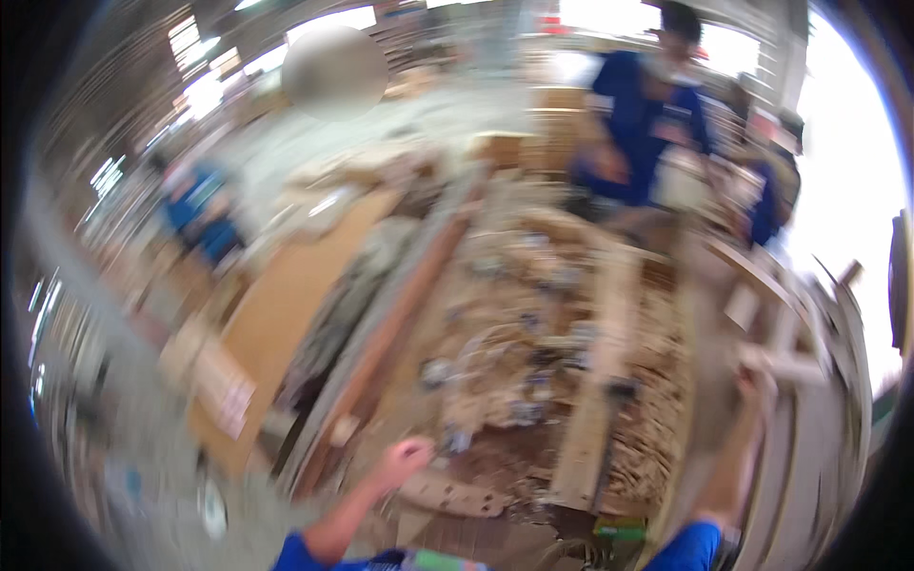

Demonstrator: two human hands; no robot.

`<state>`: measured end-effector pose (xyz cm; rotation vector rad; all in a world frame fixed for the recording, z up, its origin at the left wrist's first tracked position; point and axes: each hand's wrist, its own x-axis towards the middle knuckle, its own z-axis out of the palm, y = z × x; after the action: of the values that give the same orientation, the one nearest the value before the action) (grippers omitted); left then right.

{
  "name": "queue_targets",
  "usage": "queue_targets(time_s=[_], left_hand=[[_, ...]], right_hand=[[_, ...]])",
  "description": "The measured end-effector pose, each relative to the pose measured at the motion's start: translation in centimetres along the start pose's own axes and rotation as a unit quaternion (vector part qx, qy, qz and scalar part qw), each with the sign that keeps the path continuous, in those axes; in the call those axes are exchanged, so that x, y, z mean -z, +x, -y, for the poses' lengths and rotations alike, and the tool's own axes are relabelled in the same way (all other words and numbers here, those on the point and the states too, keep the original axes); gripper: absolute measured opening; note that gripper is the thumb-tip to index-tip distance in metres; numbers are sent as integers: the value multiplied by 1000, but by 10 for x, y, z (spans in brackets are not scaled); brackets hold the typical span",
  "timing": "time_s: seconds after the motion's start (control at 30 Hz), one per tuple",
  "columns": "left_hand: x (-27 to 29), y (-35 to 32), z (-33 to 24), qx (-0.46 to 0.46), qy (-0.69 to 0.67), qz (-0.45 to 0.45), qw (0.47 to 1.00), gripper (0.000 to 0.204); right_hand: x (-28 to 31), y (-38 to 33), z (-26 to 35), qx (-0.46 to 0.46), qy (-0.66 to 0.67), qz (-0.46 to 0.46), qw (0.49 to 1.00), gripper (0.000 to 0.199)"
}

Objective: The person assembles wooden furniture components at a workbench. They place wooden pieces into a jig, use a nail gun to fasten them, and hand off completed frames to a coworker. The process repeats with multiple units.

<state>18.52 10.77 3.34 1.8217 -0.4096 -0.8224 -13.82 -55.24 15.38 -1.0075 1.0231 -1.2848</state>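
Over the near edge of the bench, my left hand (pixel 407 457) has its fingers curled in; motion blur hides whether anything is in them. Just below it lies a flat wooden piece with dark holes (pixel 452 495). Out to the right, my right hand (pixel 754 369) is closed on a pale wooden frame (pixel 798 368) of joined bars, at its near left end. Between my hands, a long pale wooden board (pixel 581 447) runs away from me. Small wooden parts (pixel 643 457) lie heaped to its right, and a mixed pile of wooden pieces (pixel 505 371) is on its left.
A co-worker in blue (pixel 643 124) is at the far right end of the bench. Another person in blue (pixel 202 214) is at the left. A wide tan panel (pixel 305 305) lies beyond the bench's left edge. Stacked wooden boxes (pixel 557 124) stand at the back.
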Motion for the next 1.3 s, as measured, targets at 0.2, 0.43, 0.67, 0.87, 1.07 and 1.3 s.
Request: queue_targets(time_s=[0.2, 0.43, 0.67, 0.87, 1.07, 1.3], left_hand=[[18, -70, -27, -24, 101, -38, 994, 34], [134, -129, -51, -115, 292, -222, 923, 24], [364, -171, -68, 24, 503, -410, 760, 20], [446, -159, -60, 30, 688, -305, 658, 45], [472, -150, -40, -60, 750, -204, 627, 71], [448, -128, -76, -127, 722, -85, 675, 52]], right_hand=[[10, -142, -23, 18, -162, 31, 986, 52], [14, -288, -24, -20, -281, 106, 954, 53], [13, -360, -38, -53, -322, 174, 929, 54], [31, -401, -44, -57, -352, 186, 916, 56], [42, -428, -66, -56, -370, 236, 897, 59], [12, -452, -74, -85, -331, 229, 912, 15]])
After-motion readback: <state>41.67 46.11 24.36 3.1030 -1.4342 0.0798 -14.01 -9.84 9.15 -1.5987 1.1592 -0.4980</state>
